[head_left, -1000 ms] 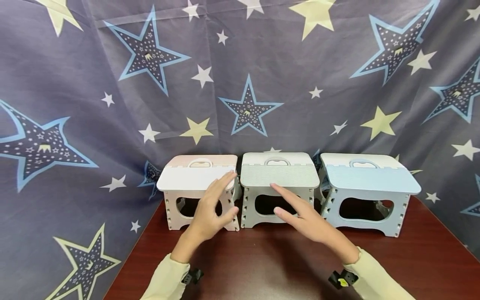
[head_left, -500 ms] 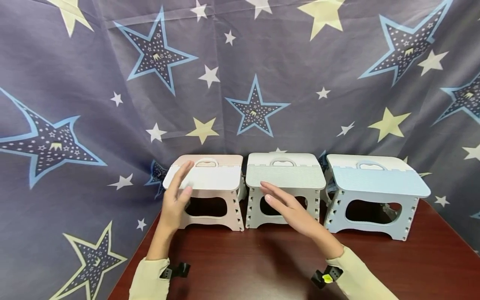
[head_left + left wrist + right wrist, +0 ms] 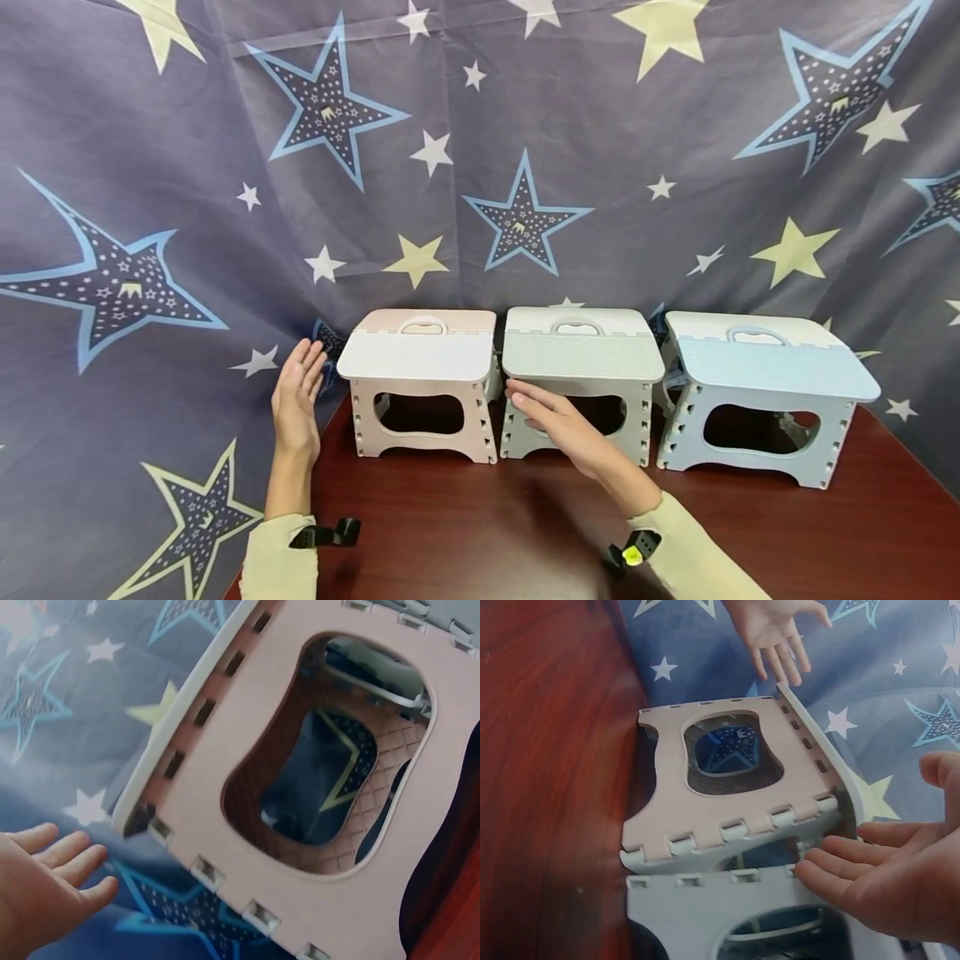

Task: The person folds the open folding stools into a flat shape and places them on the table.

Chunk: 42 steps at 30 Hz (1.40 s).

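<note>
Three folding step stools stand side by side: a pink one with a white top panel (image 3: pixel 416 357) on the left, a grey-green one (image 3: pixel 581 357) in the middle, a blue one (image 3: pixel 780 371) on the right. My left hand (image 3: pixel 297 408) is raised just left of the pink stool, fingers extended, palm turned toward it. In front of the middle stool's left side, my right hand (image 3: pixel 558 421) reaches leftward with its fingers straight. The right wrist view puts the right hand (image 3: pixel 889 874) near the gap between the pink and grey-green stools. Neither hand holds anything.
The stools stand on a dark red-brown table (image 3: pixel 450 517). A grey-blue curtain with stars (image 3: pixel 420 108) hangs right behind them and along the left side. Each stool has a carrying handle on its top, like the blue handle (image 3: pixel 757 332). Cameras are strapped to both wrists.
My left hand has moved left, from in front of the pink stool to beyond its left side. My right hand has shifted slightly left and down. The stools appear farther right in view.
</note>
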Each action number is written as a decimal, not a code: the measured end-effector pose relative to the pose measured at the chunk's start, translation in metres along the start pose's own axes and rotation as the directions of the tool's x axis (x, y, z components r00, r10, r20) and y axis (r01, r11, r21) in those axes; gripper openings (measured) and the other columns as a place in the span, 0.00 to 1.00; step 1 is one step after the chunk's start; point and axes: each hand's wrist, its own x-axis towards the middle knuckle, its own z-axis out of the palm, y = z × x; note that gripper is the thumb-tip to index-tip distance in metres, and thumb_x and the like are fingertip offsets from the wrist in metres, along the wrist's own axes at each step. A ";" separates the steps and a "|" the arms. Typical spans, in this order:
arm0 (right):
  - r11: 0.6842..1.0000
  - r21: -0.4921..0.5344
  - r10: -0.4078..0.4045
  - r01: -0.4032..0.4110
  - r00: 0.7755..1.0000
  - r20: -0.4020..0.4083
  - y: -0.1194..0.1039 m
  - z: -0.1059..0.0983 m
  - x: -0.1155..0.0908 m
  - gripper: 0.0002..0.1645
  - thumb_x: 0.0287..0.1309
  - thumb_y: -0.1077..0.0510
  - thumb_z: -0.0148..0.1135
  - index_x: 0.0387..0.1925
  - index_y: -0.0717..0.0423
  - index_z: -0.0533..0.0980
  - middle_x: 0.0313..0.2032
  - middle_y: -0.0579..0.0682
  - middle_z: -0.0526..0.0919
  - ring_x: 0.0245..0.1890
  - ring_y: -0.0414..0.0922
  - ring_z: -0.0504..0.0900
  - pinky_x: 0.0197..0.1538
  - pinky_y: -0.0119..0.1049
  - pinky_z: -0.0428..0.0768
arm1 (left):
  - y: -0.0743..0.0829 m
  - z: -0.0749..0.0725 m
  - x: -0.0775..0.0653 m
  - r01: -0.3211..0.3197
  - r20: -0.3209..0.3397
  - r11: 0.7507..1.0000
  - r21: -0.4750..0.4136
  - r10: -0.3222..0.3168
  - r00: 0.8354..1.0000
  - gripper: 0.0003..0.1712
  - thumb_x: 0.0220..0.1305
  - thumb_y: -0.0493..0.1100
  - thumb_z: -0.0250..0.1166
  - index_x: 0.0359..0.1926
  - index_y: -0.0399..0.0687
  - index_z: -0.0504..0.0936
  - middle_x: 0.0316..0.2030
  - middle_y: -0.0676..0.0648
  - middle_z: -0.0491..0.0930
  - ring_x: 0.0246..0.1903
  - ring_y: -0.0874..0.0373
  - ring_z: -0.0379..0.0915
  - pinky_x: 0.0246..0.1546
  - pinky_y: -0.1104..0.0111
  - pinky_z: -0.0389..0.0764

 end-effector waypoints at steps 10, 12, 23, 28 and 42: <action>0.987 0.156 0.035 -0.046 0.997 0.067 0.011 0.016 0.022 0.41 0.78 0.41 0.47 0.80 0.58 0.51 0.79 0.60 0.53 0.79 0.59 0.52 0.79 0.58 0.54 | -0.005 -0.034 0.008 0.364 0.101 0.918 0.154 -0.382 0.919 0.38 0.79 0.64 0.40 0.79 0.48 0.52 0.53 0.68 0.77 0.59 0.68 0.69 0.66 0.66 0.64; 0.982 0.174 0.054 -0.068 0.995 0.082 0.013 0.018 0.026 0.42 0.78 0.41 0.47 0.80 0.58 0.50 0.80 0.60 0.52 0.80 0.58 0.51 0.80 0.57 0.52 | -0.009 -0.039 0.010 0.405 0.140 0.895 0.186 -0.433 0.891 0.38 0.79 0.64 0.38 0.79 0.48 0.52 0.53 0.68 0.76 0.59 0.68 0.68 0.70 0.59 0.60; 0.959 0.240 0.119 -0.147 0.985 0.128 0.024 0.024 0.041 0.44 0.78 0.41 0.46 0.81 0.59 0.44 0.81 0.57 0.44 0.81 0.56 0.44 0.81 0.54 0.48 | -0.033 -0.049 0.020 0.534 0.268 0.787 0.307 -0.610 0.745 0.45 0.78 0.66 0.34 0.80 0.38 0.47 0.78 0.37 0.52 0.59 0.64 0.69 0.70 0.55 0.65; 0.952 0.258 0.137 -0.165 0.983 0.121 0.023 0.024 0.048 0.44 0.79 0.43 0.46 0.81 0.59 0.43 0.82 0.56 0.43 0.82 0.55 0.43 0.82 0.52 0.48 | -0.037 -0.045 0.024 0.545 0.290 0.783 0.299 -0.619 0.730 0.46 0.78 0.66 0.36 0.80 0.36 0.46 0.79 0.34 0.48 0.66 0.54 0.63 0.72 0.51 0.62; 0.952 0.259 0.135 -0.166 0.982 0.135 0.029 0.025 0.051 0.43 0.80 0.46 0.44 0.81 0.59 0.40 0.82 0.57 0.41 0.82 0.56 0.40 0.82 0.53 0.46 | -0.051 -0.045 0.029 0.530 0.278 0.770 0.355 -0.629 0.726 0.46 0.79 0.66 0.39 0.81 0.38 0.43 0.79 0.33 0.46 0.77 0.38 0.47 0.74 0.45 0.59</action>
